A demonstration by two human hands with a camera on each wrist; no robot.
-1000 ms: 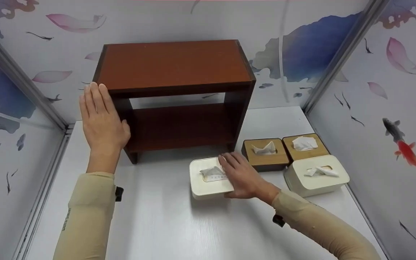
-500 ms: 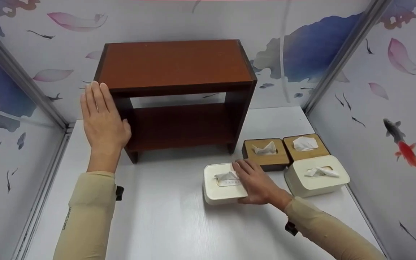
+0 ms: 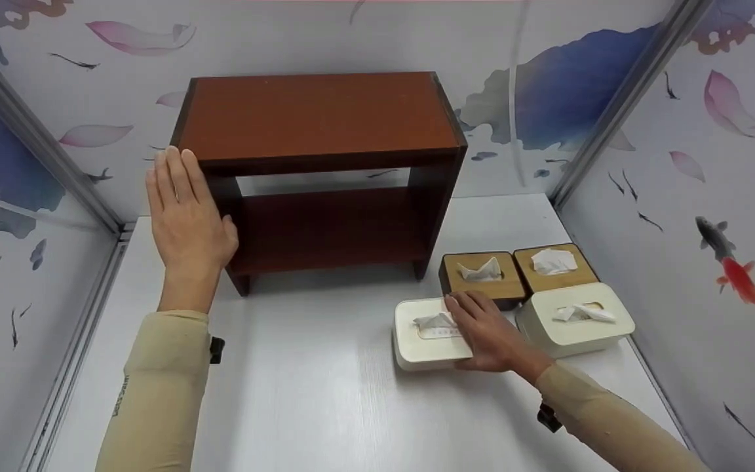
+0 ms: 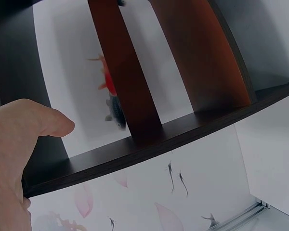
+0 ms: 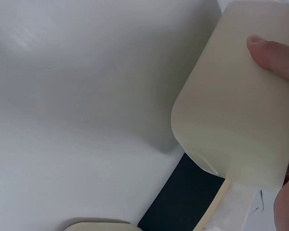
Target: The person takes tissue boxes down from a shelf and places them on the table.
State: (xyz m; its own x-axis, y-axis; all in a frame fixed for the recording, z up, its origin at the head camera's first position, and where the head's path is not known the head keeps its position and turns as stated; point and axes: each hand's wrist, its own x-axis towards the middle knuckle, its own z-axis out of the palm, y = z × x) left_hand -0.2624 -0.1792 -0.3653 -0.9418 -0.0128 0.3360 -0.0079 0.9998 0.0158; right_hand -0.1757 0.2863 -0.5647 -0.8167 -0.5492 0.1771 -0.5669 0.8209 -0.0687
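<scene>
My right hand [image 3: 490, 335] grips a cream tissue box [image 3: 420, 351] by its right end, with a white tissue sticking out of the top. In the right wrist view the thumb presses on the side of the same tissue box [image 5: 231, 106]. Whether its base touches the table cannot be told. My left hand [image 3: 191, 229] rests with straight fingers along the left side of a small reddish-brown wooden shelf [image 3: 325, 118]. From the left wrist, the thumb shows before the dark side panel of the shelf [image 4: 106, 156], and the other fingers are mostly hidden.
Two tissue boxes with wooden tops, a left one [image 3: 469, 285] and a right one [image 3: 577, 282], stand right of the shelf. A second cream tissue box [image 3: 548, 328] is in front of them. Printed walls enclose the white table [image 3: 299, 393].
My right hand has moved the cream tissue box rightward and slightly nearer to me, towards the other boxes. The left hand and the shelf stay in place.
</scene>
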